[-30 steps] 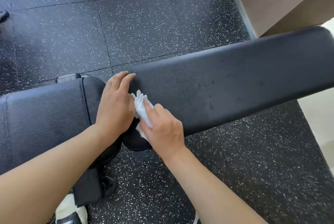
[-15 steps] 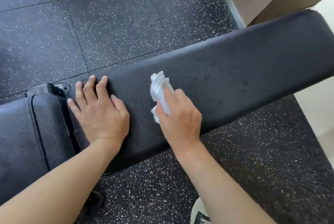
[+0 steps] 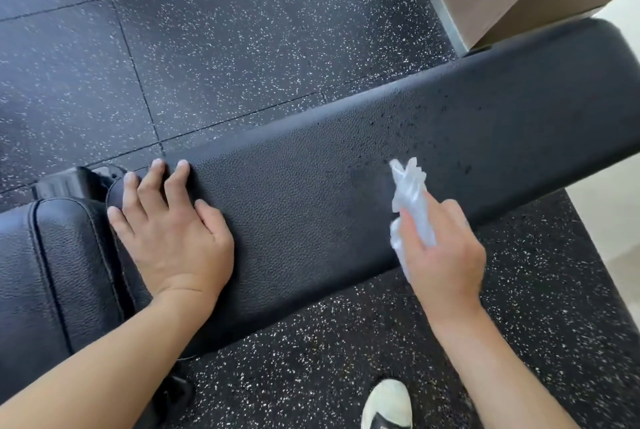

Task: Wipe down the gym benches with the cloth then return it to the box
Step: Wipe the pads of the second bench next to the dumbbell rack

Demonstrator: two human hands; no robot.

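Hands on the bench pad — left hand flat (fingers spread), right hand gripping the cloth.

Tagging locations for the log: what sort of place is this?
Most likely a gym: a padded black bench, speckled rubber floor tiles, and the right hand wiping the bench with a cloth.

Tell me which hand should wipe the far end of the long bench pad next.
Right. The right hand holds the cloth over the long pad, nearer that end. The left hand lies flat, bracing the other end.
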